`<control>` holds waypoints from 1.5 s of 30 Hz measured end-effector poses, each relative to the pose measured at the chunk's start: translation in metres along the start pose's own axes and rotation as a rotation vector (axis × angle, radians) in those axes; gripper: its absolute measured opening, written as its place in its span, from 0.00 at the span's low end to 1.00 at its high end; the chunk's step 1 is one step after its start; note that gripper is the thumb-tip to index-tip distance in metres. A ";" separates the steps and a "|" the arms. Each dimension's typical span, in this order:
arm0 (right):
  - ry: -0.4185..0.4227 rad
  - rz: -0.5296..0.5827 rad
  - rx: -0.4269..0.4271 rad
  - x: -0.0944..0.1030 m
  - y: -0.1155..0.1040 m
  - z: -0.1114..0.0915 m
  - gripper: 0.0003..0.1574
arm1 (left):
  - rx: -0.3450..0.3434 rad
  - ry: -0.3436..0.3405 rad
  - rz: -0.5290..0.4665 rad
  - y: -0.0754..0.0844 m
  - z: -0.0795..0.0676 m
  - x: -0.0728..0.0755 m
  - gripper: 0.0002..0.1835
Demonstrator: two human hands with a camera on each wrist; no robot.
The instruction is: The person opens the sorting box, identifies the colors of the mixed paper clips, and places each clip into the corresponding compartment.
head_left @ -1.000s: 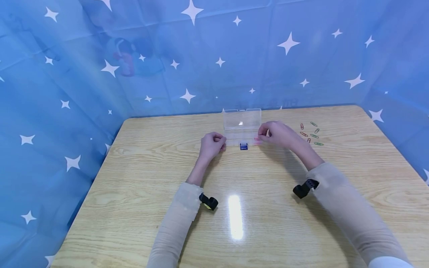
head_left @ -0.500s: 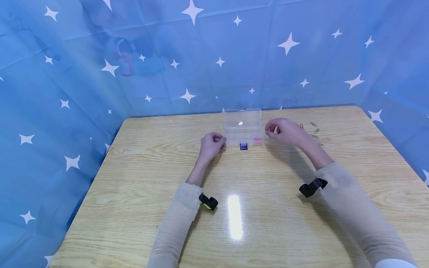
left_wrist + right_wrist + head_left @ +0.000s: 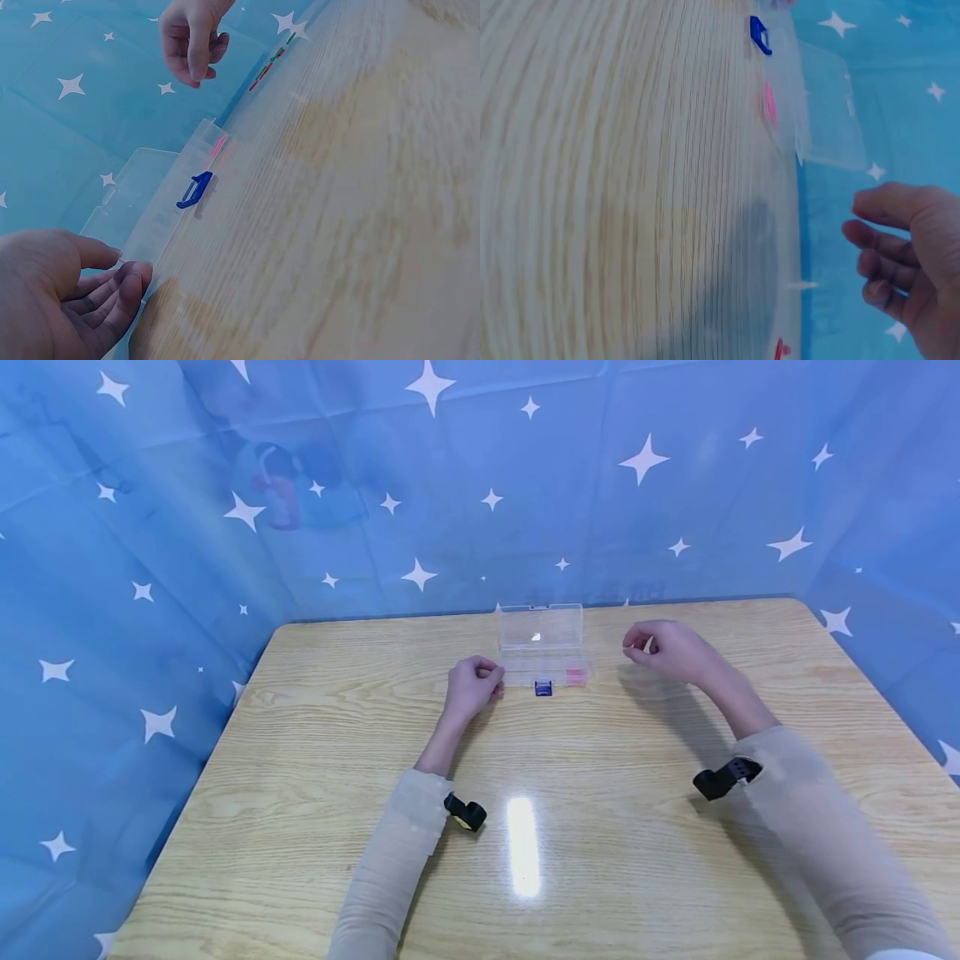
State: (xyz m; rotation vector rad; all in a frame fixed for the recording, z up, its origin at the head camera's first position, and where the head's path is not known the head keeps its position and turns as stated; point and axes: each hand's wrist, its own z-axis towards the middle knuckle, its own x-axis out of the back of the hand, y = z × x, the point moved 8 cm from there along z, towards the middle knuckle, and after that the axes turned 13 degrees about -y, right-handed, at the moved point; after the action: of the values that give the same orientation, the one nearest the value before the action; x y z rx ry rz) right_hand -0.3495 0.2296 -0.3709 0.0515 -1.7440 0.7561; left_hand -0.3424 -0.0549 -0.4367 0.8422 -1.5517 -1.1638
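Observation:
A clear plastic box [image 3: 543, 667] with its lid [image 3: 540, 627] raised stands near the table's back edge. A blue latch [image 3: 543, 688] hangs at its front, and small pink pieces [image 3: 575, 677] lie in its right end compartment. My left hand [image 3: 470, 689] pinches the box's left end between thumb and fingers, as the left wrist view shows close up [image 3: 82, 296]. To the right of the box my right hand [image 3: 671, 650] hovers over the table, fingers loosely bent, with nothing between them. Red and green paper clips [image 3: 271, 64] lie beyond it, hidden behind that hand in the head view.
The wooden table [image 3: 360, 760] runs back to a blue curtain [image 3: 450, 485] with white stars, close behind the box. A red paper clip [image 3: 781, 349] shows at the bottom of the right wrist view. Small black cameras sit on both wrists.
My right hand has left the box's right end and moved right, over the paper clips, covering them in the head view. The left hand has stayed at the box's left end.

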 end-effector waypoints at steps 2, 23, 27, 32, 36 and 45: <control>0.005 -0.001 -0.008 0.002 0.005 -0.004 0.11 | -0.001 0.000 0.001 0.000 0.000 0.000 0.08; 0.010 -0.029 -0.070 0.012 0.051 -0.041 0.09 | 0.003 -0.003 -0.007 0.000 0.001 0.000 0.07; 0.006 -0.061 -0.074 0.011 0.058 -0.045 0.08 | 0.002 -0.005 -0.007 0.000 0.001 0.000 0.07; -0.018 -0.070 -0.094 0.008 0.066 -0.048 0.08 | 0.002 -0.008 -0.007 -0.001 0.001 -0.001 0.07; -0.050 -0.066 -0.102 0.004 0.072 -0.049 0.08 | -0.006 -0.006 0.003 -0.001 0.001 0.000 0.07; -0.095 -0.090 -0.103 -0.001 0.080 -0.050 0.09 | -0.011 -0.009 0.016 0.000 0.002 0.000 0.07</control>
State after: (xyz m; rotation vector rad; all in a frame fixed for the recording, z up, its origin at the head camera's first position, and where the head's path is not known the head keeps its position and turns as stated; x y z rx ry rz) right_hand -0.3392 0.3177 -0.4030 0.0968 -1.8558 0.6063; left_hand -0.3442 -0.0547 -0.4371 0.8167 -1.5558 -1.1652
